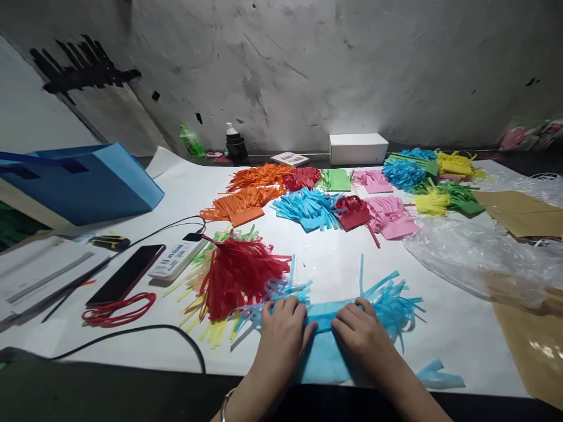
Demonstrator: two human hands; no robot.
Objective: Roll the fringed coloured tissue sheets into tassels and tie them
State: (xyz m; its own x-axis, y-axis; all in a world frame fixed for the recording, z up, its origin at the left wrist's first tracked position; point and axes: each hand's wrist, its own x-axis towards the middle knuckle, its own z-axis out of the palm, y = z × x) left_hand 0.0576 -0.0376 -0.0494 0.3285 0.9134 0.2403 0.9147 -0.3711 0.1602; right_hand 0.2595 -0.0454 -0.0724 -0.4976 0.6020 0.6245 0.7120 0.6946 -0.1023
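A sheet of light blue tissue paper (pixel 326 357), cut into fringe at its left and right ends, lies flat at the front edge of the table. Across its middle runs a narrow folded or rolled band. My left hand (pixel 285 331) grips this band on the left, its fingers curled over it and the thumb pointing inward. On the right, my right hand (pixel 365 331) holds the same band in the same way. A red fringed paper tassel (pixel 240 272) lies beyond my left hand, on top of yellow and green fringed strips (pixel 215 334).
Fringed paper bundles, among them an orange one (pixel 246 205) and a pink one (pixel 391 217), lie farther back. Left are a phone (pixel 127 272), a white power bank (pixel 178 257), a red cord (pixel 118 310) and a blue bag (pixel 101 181). Clear plastic (pixel 475 258) covers the right side.
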